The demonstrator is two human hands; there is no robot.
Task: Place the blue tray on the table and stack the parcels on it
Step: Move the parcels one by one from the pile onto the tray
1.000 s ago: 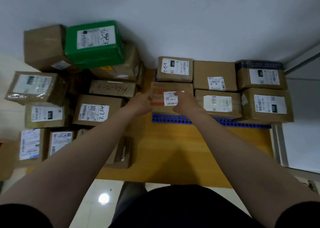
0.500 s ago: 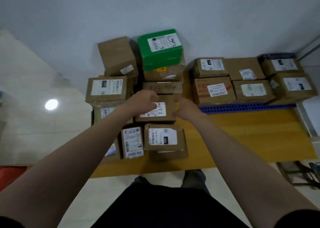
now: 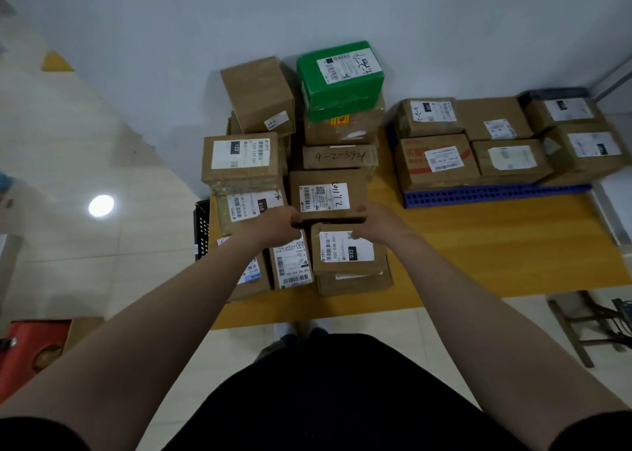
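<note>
One wooden table (image 3: 496,245) is carrying one blue tray (image 3: 478,194) at its right rear, with six brown parcels (image 3: 511,158) sitting on it in two rows of three. Beside it on the left, a loose pile (image 3: 239,156) is bearing one green parcel (image 3: 340,71). The left hand (image 3: 273,225) and right hand (image 3: 376,225) are gripping one labelled brown parcel (image 3: 328,194) by its near corners.

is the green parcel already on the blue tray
No, the green parcel sits atop the pile left of the blue tray.
</note>
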